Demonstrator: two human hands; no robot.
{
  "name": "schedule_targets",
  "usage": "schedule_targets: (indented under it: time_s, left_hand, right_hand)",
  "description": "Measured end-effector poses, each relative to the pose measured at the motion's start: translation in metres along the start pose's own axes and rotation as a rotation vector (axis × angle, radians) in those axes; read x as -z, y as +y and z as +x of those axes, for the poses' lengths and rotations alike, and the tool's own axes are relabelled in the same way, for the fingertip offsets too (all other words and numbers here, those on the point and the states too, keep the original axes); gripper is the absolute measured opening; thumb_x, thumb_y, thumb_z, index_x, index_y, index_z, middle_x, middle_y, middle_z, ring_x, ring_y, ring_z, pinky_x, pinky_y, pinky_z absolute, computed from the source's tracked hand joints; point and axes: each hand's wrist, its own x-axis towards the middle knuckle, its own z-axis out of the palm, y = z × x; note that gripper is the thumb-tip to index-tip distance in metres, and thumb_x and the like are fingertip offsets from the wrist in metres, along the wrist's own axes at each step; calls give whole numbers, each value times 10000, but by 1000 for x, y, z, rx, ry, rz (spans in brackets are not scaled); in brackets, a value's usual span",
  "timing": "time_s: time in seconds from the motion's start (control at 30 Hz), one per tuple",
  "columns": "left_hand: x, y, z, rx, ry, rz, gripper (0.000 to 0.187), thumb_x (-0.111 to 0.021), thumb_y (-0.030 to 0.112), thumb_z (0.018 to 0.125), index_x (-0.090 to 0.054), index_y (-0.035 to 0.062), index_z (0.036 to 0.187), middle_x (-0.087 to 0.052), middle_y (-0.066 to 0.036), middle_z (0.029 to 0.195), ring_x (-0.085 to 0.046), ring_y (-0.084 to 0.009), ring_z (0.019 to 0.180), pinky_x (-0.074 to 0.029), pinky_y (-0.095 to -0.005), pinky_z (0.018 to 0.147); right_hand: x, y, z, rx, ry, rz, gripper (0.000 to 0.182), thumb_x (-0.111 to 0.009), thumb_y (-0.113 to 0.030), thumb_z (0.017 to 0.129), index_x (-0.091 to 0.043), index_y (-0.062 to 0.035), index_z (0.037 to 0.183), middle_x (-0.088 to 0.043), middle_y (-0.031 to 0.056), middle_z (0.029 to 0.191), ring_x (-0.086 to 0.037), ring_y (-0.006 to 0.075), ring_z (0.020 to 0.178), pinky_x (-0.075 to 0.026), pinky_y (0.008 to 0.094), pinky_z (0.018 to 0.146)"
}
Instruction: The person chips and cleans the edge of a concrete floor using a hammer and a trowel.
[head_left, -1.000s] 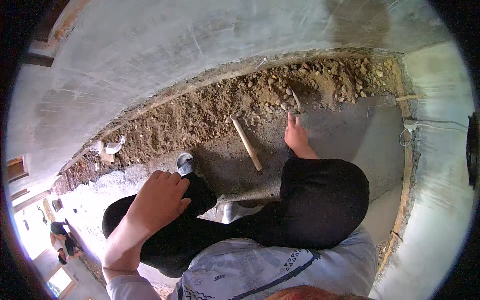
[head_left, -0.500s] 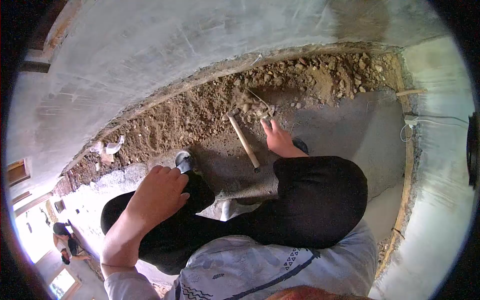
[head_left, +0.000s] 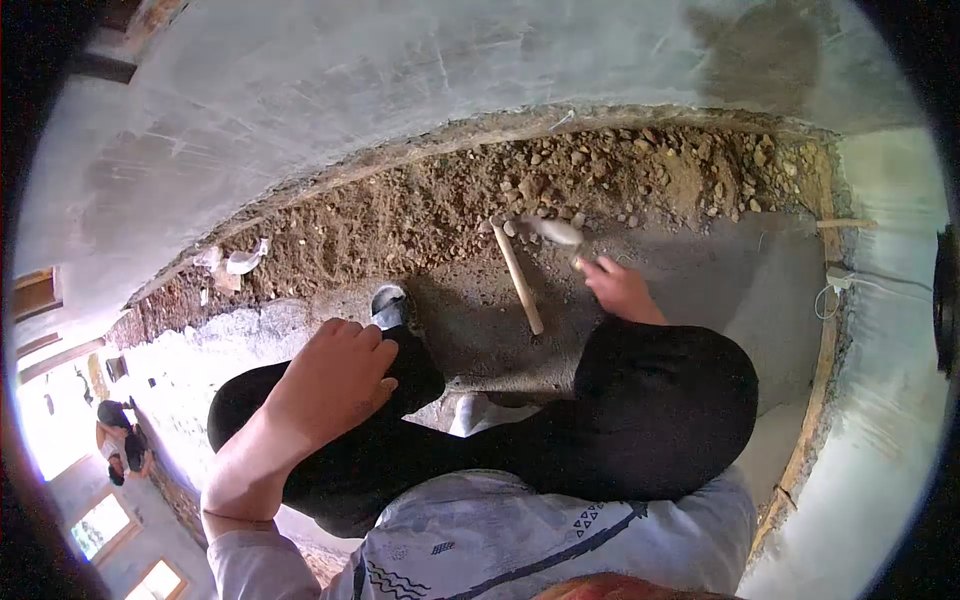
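Note:
My right hand [head_left: 622,290] is closed around the handle of a trowel [head_left: 556,232], whose blade is smeared by motion. The blade lies over the edge of the loose soil and stones [head_left: 430,215]. To the left of it, a hammer [head_left: 517,282] with a light wooden handle rests on the ground, its head towards the soil. My left hand [head_left: 335,380] rests on my left knee with its fingers curled in, and nothing shows in it. Its fingertips are partly hidden.
A bare grey wall [head_left: 420,90] curves along the soil strip. Smooth grey floor [head_left: 720,280] lies at the right, by a cable with a white socket [head_left: 838,280]. Crumpled plastic [head_left: 245,260] sits on the soil at the left. Another person [head_left: 122,440] is far off at the left.
My right hand has drawn the trowel slightly back and to the right, and its blade has turned and now blurs. My left hand stays on the knee. The view has shifted slightly.

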Motion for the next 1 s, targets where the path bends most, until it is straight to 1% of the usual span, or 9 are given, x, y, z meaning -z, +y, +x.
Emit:
schedule_targets:
  time_s: [0.1,0.27,0.4,0.47,0.67,0.77,0.8,0.87,1.0]
  left_hand:
    - [-3,2,-3,11,-24,12,323,-688,295,894,-634,38,1082,-642,-144,1046,-624,-326,1051,-467,-441,970]
    - [-11,-2,-5,-18,33,103,291,-688,320,906,-649,58,1025,-648,-102,1008,-636,-277,1014,-470,-395,928]
    - [-12,-5,-11,35,47,18,298,-688,301,904,-649,53,1064,-651,-130,1031,-627,-319,1043,-471,-433,960]
    - [-14,-8,-13,32,34,36,307,-685,317,906,-650,48,1050,-653,-128,1024,-632,-312,1025,-474,-426,941]
    - [-17,-4,-15,-37,40,93,315,-660,338,911,-658,45,1028,-662,-114,1000,-640,-293,1014,-477,-419,922]
    - [-30,-3,-12,-66,129,140,293,-653,329,906,-668,58,1015,-673,-103,989,-653,-277,1013,-483,-421,914]
    - [-31,-2,-11,-97,183,158,291,-656,329,900,-670,59,1010,-678,-100,985,-660,-274,1011,-491,-422,903]
    - [-28,2,-8,-83,153,204,302,-666,329,887,-667,61,1026,-687,-101,978,-681,-276,994,-515,-422,868]
    - [-23,3,0,-98,73,129,329,-683,325,880,-656,57,1070,-703,-125,966,-700,-312,992,-548,-450,843]
  right_hand:
    - [2,16,20,16,204,-102,477,-667,-251,965,-577,-258,1434,-591,92,1027,-643,342,696,-552,450,628]
    - [30,0,38,3,281,-39,469,-677,-240,959,-598,-253,1421,-622,76,1003,-655,331,739,-552,436,642]
    - [38,11,19,-118,459,156,428,-659,-233,975,-622,-221,1402,-685,107,1154,-690,345,953,-567,443,774]
    - [31,22,12,-329,579,208,434,-638,-232,994,-599,-162,1420,-678,159,1198,-666,379,1070,-541,466,879]
    - [33,43,12,-691,114,7,541,-601,-218,1016,-457,-78,1519,-548,221,1422,-566,424,1249,-484,502,1017]
    - [26,47,10,-582,365,19,596,-599,-221,1016,-395,-40,1546,-489,237,1474,-500,433,1325,-436,517,1083]
    - [32,43,10,-567,378,13,596,-599,-221,1016,-395,-40,1546,-489,237,1474,-500,433,1325,-436,517,1083]
    - [58,18,10,-567,226,187,668,-627,-235,986,-360,-46,1568,-403,232,1572,-348,413,1472,-324,476,1195]
    - [109,-6,1,-382,299,172,774,-664,-237,959,-275,-71,1607,-331,227,1616,-304,383,1509,-296,461,1207]
